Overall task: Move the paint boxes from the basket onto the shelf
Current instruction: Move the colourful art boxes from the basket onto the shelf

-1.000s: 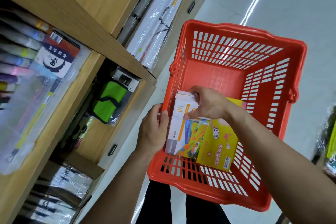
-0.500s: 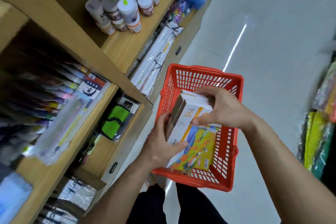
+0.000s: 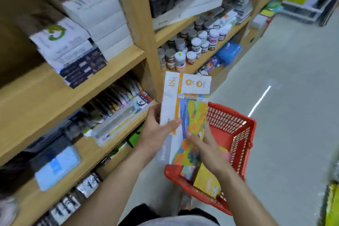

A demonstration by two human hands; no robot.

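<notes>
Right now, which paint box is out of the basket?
The white paint box with the colourful painting, held by both hands above the red basket; the yellow box lies inside it.

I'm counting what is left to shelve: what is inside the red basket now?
In the red basket a yellow box leans near its front corner, beside a colourful box edge. The held paint box and right hand cover the rest of the floor.

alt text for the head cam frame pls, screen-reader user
Both hands, left hand and right hand, hold a white paint box above a red basket with a yellow box inside, beside wooden shelves of art supplies.
</notes>
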